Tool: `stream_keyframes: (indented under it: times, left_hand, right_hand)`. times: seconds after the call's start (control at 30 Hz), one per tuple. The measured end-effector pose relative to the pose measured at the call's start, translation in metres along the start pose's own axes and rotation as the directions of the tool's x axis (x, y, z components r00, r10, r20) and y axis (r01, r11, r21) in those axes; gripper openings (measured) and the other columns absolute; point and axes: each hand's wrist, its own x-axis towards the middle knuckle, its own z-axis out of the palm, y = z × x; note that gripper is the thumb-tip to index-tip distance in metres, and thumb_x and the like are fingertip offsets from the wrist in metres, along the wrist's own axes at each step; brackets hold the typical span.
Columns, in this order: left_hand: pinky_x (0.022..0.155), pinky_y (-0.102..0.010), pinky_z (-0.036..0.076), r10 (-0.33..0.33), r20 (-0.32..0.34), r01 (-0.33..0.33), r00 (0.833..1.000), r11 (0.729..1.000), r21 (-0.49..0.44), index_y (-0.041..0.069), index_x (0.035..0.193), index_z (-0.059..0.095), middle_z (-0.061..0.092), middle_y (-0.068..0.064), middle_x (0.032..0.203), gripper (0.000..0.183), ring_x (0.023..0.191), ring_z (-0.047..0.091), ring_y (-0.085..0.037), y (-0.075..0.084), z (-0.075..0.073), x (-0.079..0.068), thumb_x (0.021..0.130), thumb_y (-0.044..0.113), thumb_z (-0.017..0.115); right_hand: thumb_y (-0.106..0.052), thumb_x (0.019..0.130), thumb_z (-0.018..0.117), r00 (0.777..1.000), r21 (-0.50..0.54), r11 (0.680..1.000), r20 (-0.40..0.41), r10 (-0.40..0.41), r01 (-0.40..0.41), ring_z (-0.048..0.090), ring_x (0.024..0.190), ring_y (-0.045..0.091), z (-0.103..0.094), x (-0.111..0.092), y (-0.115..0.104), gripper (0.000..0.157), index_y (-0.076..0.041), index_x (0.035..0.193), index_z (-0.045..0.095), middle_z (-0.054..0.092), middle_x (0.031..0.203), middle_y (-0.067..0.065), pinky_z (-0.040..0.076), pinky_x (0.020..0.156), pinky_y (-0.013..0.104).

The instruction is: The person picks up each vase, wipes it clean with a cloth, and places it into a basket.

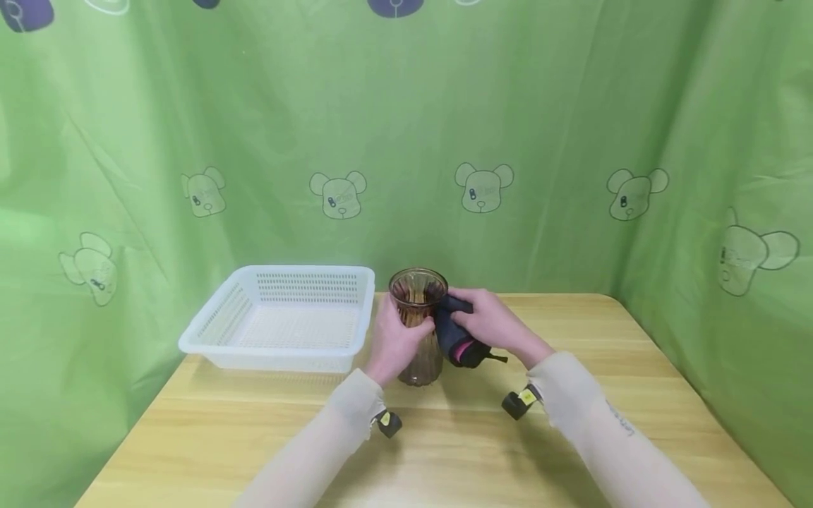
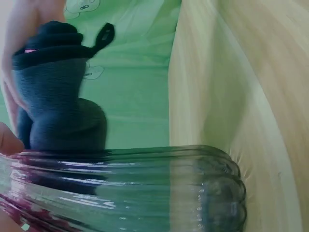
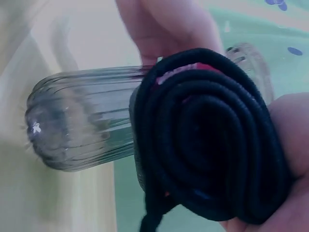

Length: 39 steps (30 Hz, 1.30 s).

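Observation:
A tall ribbed glass vase point(image 1: 424, 365), brownish and see-through, stands upright in front of me with its flared rim at the top. My left hand point(image 1: 395, 340) grips it around the upper body, thumb across the near side. My right hand point(image 1: 492, 319) holds a rolled dark cloth point(image 1: 452, 330) against the vase's right side, just below the rim. In the right wrist view the coiled end of the cloth point(image 3: 207, 140) shows several layers, a bit of pink and a thin black loop. The left wrist view has the cloth point(image 2: 58, 101) bulging beside the glass.
To the left of the vase, a white plastic basket point(image 1: 365, 317) with slotted walls sits on the wooden table point(image 1: 444, 451). A green curtain point(image 1: 406, 127) with bear-head prints hangs behind the table and at both sides.

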Motion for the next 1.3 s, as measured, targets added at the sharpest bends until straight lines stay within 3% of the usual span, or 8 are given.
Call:
stream_keyframes:
  times: [0.23,0.47,0.63,0.87,1.0,1.13,1.3]
  left_hand:
    - [0.106,-0.044,0.049,0.006,-0.002,-0.006,1.000,1.000,0.012,0.015,0.135,0.051,0.062,-0.004,0.128,0.066,0.119,0.061,-0.022,0.000,-0.002,0.000,0.076,0.024,0.078]
    - [0.107,-0.047,0.049,-0.044,0.002,0.043,0.999,0.999,0.016,0.018,0.143,0.044,0.062,-0.005,0.133,0.076,0.122,0.061,-0.025,-0.001,0.001,-0.002,0.078,0.029,0.081]
    - [0.108,-0.047,0.048,-0.043,-0.031,0.044,0.999,0.999,0.009,0.019,0.142,0.044,0.061,-0.005,0.134,0.079,0.123,0.060,-0.025,-0.002,0.005,-0.002,0.077,0.037,0.084]
    - [0.113,-0.044,0.043,-0.025,-0.045,0.027,0.999,0.999,0.036,0.013,0.140,0.047,0.047,-0.004,0.131,0.077,0.125,0.052,-0.023,-0.004,0.004,-0.001,0.077,0.035,0.085]
    - [0.112,-0.044,0.044,-0.003,-0.026,0.005,1.000,0.997,0.083,0.013,0.142,0.046,0.051,-0.004,0.132,0.079,0.125,0.053,-0.023,-0.004,0.002,-0.002,0.078,0.038,0.084]
    - [0.114,-0.047,0.042,-0.001,-0.002,0.001,1.000,0.996,0.084,0.014,0.146,0.042,0.055,-0.005,0.138,0.082,0.130,0.053,-0.025,-0.001,0.000,-0.003,0.078,0.035,0.084]
    - [0.114,-0.049,0.042,-0.008,0.006,0.008,1.000,0.997,0.074,0.016,0.148,0.038,0.056,-0.008,0.143,0.082,0.134,0.052,-0.027,0.002,0.000,-0.005,0.081,0.028,0.082]
  right_hand:
    - [-0.002,0.094,0.057,0.997,-0.076,0.997,0.070,-0.020,0.025,0.063,0.069,0.016,0.020,0.003,0.019,0.049,-0.004,0.143,0.055,0.067,0.122,0.026,0.055,0.064,0.029]
    - [-0.001,0.091,0.058,0.989,-0.127,0.991,0.131,0.064,-0.048,0.064,0.072,0.017,0.047,0.002,0.048,0.057,-0.005,0.147,0.050,0.063,0.129,0.030,0.057,0.067,0.029]
    - [-0.001,0.093,0.058,0.984,-0.121,0.990,0.152,0.097,-0.079,0.063,0.068,0.016,0.054,0.000,0.057,0.057,-0.006,0.149,0.048,0.062,0.130,0.030,0.056,0.063,0.028]
    - [-0.003,0.093,0.059,0.996,-0.027,0.998,0.075,0.051,-0.049,0.061,0.063,0.015,0.036,-0.006,0.043,0.055,-0.011,0.146,0.053,0.063,0.131,0.026,0.055,0.060,0.031]
    - [-0.005,0.094,0.059,0.999,0.012,0.999,0.025,0.035,-0.035,0.060,0.063,0.016,0.019,-0.010,0.023,0.055,-0.012,0.148,0.051,0.060,0.135,0.027,0.055,0.061,0.032]
    - [-0.008,0.097,0.058,0.999,0.029,0.998,-0.018,0.050,-0.049,0.059,0.055,0.018,0.004,-0.009,0.006,0.054,-0.011,0.150,0.047,0.062,0.129,0.031,0.056,0.053,0.035]
    - [-0.007,0.096,0.058,0.999,0.007,1.000,-0.027,0.030,-0.030,0.062,0.061,0.016,0.005,-0.005,0.006,0.053,-0.006,0.148,0.049,0.062,0.129,0.031,0.057,0.057,0.032]
